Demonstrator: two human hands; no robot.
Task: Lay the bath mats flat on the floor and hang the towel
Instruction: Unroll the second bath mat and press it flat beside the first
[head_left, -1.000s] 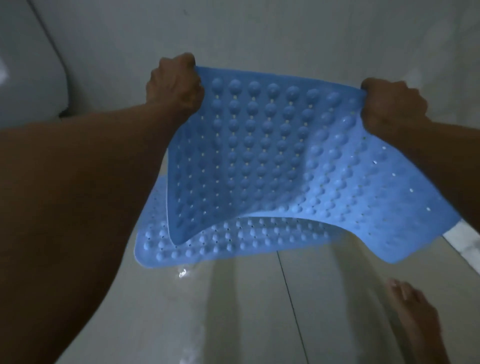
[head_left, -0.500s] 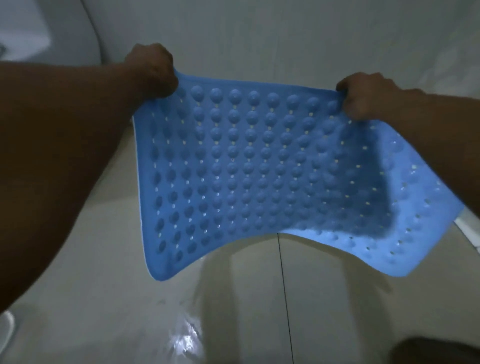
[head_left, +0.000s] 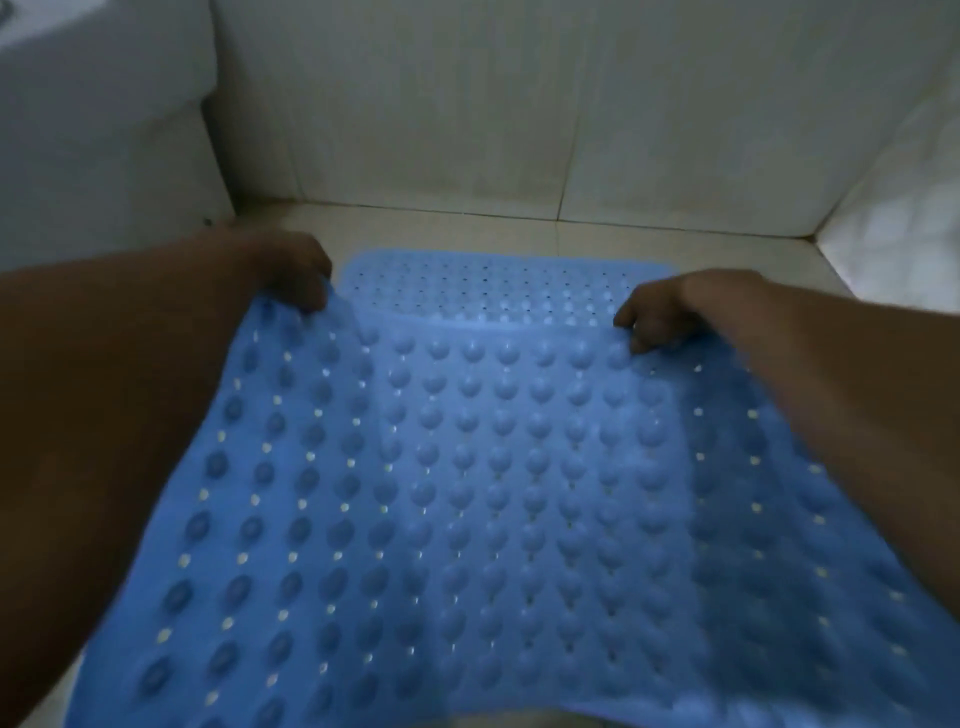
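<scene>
I saw one blue bath mat (head_left: 493, 493) held up in both hands, filling most of the head view. It was studded with rows of round bumps and small holes, light showing through the holes. My left hand (head_left: 296, 270) was clenched on the mat's far left corner, fingers (head_left: 311, 296) curled over the edge. My right hand (head_left: 660, 306) gripped the far right corner the same way, fingers (head_left: 636, 332) pinching the rim. Between the two hands the far edge sagged slightly. The near part of the mat ran out of view at the bottom, so I couldn't tell if it touched anything.

Beyond the held edge a second blue mat (head_left: 504, 283) lay flat on the floor (head_left: 467, 228), close to the back wall (head_left: 467, 104). The held mat hid its near edge, so I couldn't tell if the two touched. The floor was pale tile with visible grout lines. A white fixture (head_left: 93, 130) stood at the left, just beside the left forearm. A lighter tiled wall (head_left: 909, 208) closed in the right side. Lighting was dim and the picture was a bit blurred. No towel seen in this view.
</scene>
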